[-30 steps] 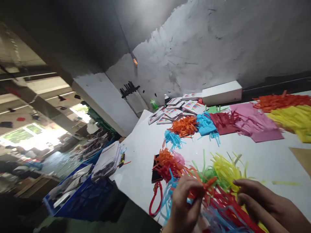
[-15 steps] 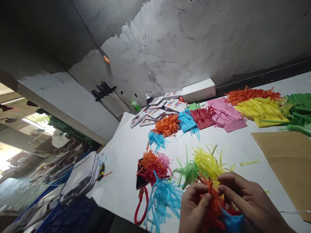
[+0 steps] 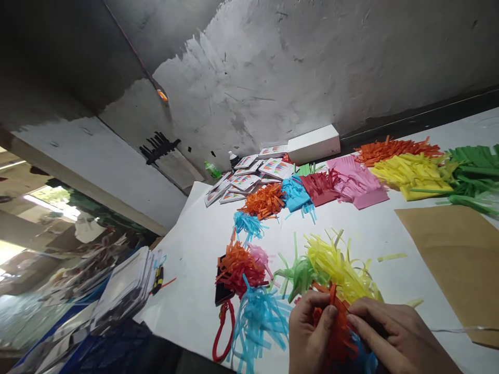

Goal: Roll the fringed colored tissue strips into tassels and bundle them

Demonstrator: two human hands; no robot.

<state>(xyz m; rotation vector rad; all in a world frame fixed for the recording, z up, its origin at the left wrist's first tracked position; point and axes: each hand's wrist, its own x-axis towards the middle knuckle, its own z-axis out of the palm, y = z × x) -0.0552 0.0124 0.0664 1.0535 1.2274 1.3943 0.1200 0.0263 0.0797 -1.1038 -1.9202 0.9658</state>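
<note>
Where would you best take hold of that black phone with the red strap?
Probably by the red strap, coming from the table's near edge: its loop points that way, uncovered, while orange strips cover part of the black phone.

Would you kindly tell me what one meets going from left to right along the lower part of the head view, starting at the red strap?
Red strap, light-blue strips, left hand, orange strips, right hand, brown sheet.

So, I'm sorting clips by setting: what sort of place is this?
Probably a small craft workshop: colourful fringed bundles lie along a white table, printed packets are piled near the wall.
</note>
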